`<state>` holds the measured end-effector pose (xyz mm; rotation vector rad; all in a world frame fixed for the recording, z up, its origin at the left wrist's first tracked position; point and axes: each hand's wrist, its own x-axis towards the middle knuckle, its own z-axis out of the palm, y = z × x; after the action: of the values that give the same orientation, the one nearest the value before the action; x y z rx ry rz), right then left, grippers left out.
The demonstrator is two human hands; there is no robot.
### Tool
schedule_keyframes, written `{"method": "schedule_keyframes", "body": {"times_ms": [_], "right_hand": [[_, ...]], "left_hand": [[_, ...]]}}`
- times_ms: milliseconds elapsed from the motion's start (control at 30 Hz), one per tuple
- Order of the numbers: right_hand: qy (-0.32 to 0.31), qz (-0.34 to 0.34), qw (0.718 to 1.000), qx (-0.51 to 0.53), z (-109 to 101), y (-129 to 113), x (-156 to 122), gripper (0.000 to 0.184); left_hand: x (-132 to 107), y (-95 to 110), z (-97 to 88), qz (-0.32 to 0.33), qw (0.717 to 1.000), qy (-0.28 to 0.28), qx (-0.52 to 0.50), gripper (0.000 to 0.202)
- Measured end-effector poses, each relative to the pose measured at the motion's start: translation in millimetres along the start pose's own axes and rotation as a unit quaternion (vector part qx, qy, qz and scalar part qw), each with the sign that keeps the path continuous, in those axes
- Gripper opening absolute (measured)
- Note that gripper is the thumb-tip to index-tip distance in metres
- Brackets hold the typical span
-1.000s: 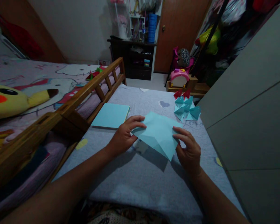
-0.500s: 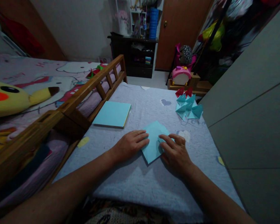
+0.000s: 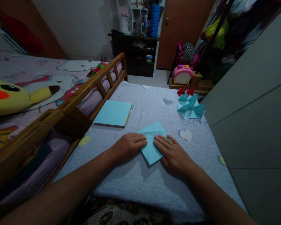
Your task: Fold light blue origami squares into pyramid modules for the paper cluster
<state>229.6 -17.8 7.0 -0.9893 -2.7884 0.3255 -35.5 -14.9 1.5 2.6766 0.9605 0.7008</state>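
A light-blue sheet of origami paper [image 3: 152,147] lies on the bedding in front of me, turned corner-down, with crease lines showing across it. My left hand [image 3: 132,143] rests flat over its left side, fingers stretched out. From the right, my right hand [image 3: 172,150] lies with straight fingers on the paper's right part and covers that corner. Neither hand grips anything. Beyond my left hand sits a stack of square blue paper [image 3: 113,113]. Folded blue paper pieces [image 3: 189,106] stand at the far right, with red folded pieces [image 3: 185,91] behind them.
A wooden bed rail [image 3: 93,84] runs along the left, with a yellow plush toy [image 3: 16,97] beyond it. A pale cabinet wall [image 3: 255,125] borders the right. At the back are a dark shelf unit [image 3: 133,56] and a pink toy case [image 3: 183,75].
My right hand's bent, raised fingers have flattened down onto the paper and moved slightly left. My left hand has stayed nearly still, and the paper's upper left edge shows more.
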Motion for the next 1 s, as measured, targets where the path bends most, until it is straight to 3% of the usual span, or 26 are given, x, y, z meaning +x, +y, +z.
{"method": "schedule_keyframes", "body": {"times_ms": [167,333,467,667,767,1000], "right_hand": [[0.033,-0.001,0.999,0.032,-4.9,6.4,-1.0,0.052],[0.091,-0.003,0.991,0.099,-10.3,19.1,-3.2,0.026],[0.124,0.068,0.978,0.15,-9.3,24.5,-3.2,0.017],[0.138,0.189,0.954,0.189,-7.2,19.1,4.3,0.021],[0.148,0.235,0.939,0.205,-6.3,15.6,8.4,0.012],[0.163,0.281,0.928,0.183,-1.6,13.4,10.1,0.036]], "left_hand": [[-2.7,-8.7,-1.0,-0.029,0.998,0.03,-0.039,0.022],[-5.1,-13.9,-1.3,-0.099,0.989,0.054,-0.098,0.023],[-2.6,-9.5,-3.3,-0.145,0.976,0.075,-0.141,0.022],[1.1,-3.6,-4.1,-0.232,0.958,0.075,-0.149,0.033],[2.3,-5.7,-3.7,-0.245,0.958,0.083,-0.121,0.04],[3.2,-12.2,-3.3,-0.287,0.951,0.061,-0.099,0.041]]}}
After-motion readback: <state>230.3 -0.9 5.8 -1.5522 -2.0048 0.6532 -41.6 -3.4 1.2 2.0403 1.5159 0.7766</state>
